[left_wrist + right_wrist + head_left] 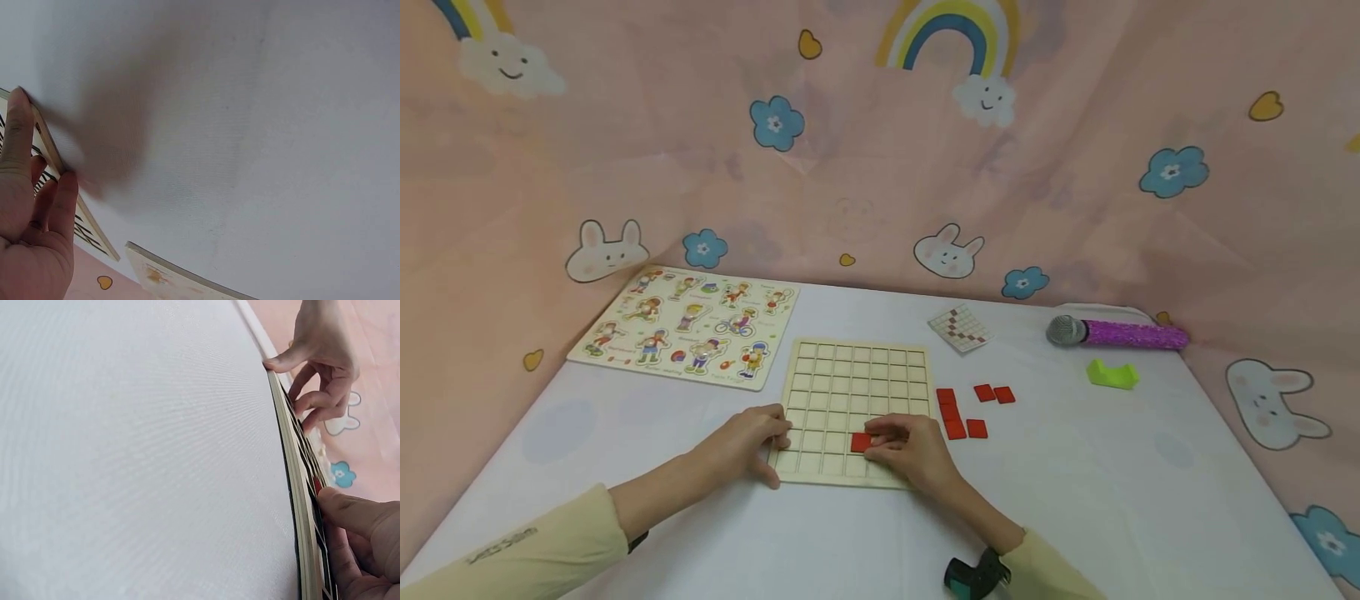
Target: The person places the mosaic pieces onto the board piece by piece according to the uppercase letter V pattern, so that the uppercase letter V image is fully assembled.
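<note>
A wooden grid board (831,375) lies flat on the white table. My left hand (747,439) holds it at its near left corner, thumb on the corner and curled fingers along the left side; the left wrist view shows this hand (34,212) at the board's edge. Over the lower right cells, my right hand (917,450) pinches a red square tile (860,442) by its right side, and the tile's left part shows against the grid. In the right wrist view the tile (317,484) is mostly hidden by the right thumb (350,509).
Several loose red tiles (949,412) lie right of the board. Behind them is a small pattern card (959,329) with a grid. A picture puzzle board (688,325) lies back left. A purple microphone (1131,334) and a green curved piece (1112,375) are back right, before a pink curtain (865,192).
</note>
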Demonstrator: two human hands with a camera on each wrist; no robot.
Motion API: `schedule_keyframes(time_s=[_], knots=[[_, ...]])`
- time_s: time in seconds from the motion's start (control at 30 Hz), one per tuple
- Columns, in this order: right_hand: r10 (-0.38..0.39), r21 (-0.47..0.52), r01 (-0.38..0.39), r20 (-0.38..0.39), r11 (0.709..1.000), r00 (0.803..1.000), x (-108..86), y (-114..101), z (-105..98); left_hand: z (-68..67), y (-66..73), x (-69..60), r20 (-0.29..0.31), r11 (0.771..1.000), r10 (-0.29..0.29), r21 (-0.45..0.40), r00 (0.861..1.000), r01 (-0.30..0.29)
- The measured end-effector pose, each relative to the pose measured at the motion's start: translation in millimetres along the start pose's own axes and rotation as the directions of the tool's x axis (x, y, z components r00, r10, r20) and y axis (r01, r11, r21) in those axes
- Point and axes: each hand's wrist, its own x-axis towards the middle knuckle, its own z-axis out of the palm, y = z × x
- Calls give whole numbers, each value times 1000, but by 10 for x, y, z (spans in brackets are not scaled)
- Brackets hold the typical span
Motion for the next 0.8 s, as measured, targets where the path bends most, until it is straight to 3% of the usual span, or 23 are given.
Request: schedule_keyframes(time_s=[0.23,0.47,0.8], knots=[[13,-42,-12,15,999,1000,15,-22,-10,11,8,1,-4,1000,-16,5,1000,17],[17,19,-17,14,1000,1000,7,12,-16,10,21,-7,-8,999,-31,17,999,31],[26,34,-27,15,999,1000,5,-3,-3,12,29,-5,-3,998,-57,5,998,57]])
